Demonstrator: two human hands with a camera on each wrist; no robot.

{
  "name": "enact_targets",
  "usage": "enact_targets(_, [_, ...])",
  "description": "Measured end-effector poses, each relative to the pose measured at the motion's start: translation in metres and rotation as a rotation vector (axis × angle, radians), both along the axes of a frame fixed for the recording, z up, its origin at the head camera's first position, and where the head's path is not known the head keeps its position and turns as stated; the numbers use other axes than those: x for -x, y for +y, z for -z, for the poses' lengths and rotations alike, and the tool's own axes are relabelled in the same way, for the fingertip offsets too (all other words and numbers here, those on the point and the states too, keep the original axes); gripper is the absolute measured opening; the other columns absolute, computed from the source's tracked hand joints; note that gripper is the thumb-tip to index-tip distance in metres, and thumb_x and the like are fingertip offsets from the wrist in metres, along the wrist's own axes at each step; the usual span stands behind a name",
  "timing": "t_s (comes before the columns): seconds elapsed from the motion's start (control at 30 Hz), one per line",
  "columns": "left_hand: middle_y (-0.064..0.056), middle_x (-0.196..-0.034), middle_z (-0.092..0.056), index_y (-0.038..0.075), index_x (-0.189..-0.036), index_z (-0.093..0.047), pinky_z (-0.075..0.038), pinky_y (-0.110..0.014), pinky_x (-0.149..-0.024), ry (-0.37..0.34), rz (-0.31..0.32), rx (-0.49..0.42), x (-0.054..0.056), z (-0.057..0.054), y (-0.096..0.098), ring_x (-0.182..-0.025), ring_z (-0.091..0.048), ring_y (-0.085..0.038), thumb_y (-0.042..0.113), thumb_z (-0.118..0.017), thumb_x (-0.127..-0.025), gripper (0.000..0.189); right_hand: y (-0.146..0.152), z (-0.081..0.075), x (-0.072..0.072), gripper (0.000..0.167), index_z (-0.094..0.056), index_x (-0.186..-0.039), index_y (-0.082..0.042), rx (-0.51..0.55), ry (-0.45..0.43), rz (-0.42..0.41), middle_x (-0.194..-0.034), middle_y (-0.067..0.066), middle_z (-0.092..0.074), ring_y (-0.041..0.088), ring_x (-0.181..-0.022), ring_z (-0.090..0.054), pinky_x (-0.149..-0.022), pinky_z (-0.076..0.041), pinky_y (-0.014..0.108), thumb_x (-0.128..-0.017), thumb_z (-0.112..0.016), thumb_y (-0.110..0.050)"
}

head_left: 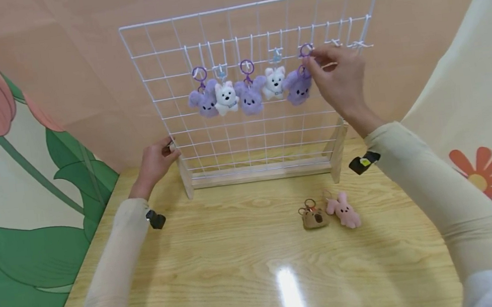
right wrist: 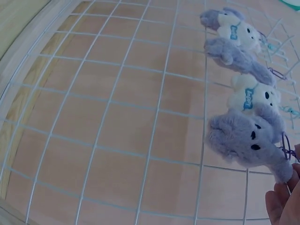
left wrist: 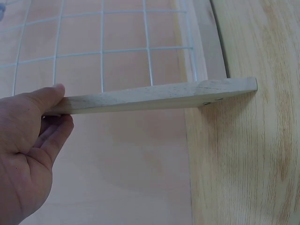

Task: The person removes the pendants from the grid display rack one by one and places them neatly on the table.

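At the upper right of the head view, my right hand (head_left: 339,77) pinches a purple plush keychain (head_left: 299,87) by its purple ring and ear, up at a hook of the white wire grid rack (head_left: 258,3). The right wrist view shows the fingertips (right wrist: 276,199) right at that ring, with the plush hanging beside them. My left hand (head_left: 156,161) grips the top of the rack's wooden side leg (left wrist: 140,96), thumb on one face and fingers on the other. Left of the held plush, two white dog plush keychains (head_left: 275,83) alternate with two other purple plush keychains (head_left: 250,97).
Bare white hooks (head_left: 358,44) stick out at the right end of the row. A brown plush keychain (head_left: 315,219) and a pink plush keychain (head_left: 345,210) lie on the wooden table (head_left: 222,267), in front of the rack's right leg (head_left: 339,153).
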State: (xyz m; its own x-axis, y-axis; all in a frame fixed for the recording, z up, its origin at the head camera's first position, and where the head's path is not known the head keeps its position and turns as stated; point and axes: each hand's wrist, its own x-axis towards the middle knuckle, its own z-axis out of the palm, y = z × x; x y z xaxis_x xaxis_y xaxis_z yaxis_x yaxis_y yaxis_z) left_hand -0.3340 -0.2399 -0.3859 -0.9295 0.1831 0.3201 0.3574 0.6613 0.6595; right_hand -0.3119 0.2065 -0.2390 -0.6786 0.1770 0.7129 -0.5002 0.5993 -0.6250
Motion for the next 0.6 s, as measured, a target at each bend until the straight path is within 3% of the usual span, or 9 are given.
enact_targets(0.6, [-0.030, -0.118, -0.069, -0.010, -0.138, -0.057, -0.058, -0.050, -0.094, 0.009, -0.002, 0.003, -0.0001, -0.0017, 0.0018, -0.111, -0.069, -0.041, 0.003, -0.069, -0.097, 0.045, -0.0041, -0.0007, 0.0020, 0.028, -0.080, -0.104, -0.004, 0.140, -0.047, 0.009, -0.100, 0.003, -0.078, 0.000, -0.076, -0.065, -0.069, -0.053, 0.011, -0.095, -0.075, -0.030])
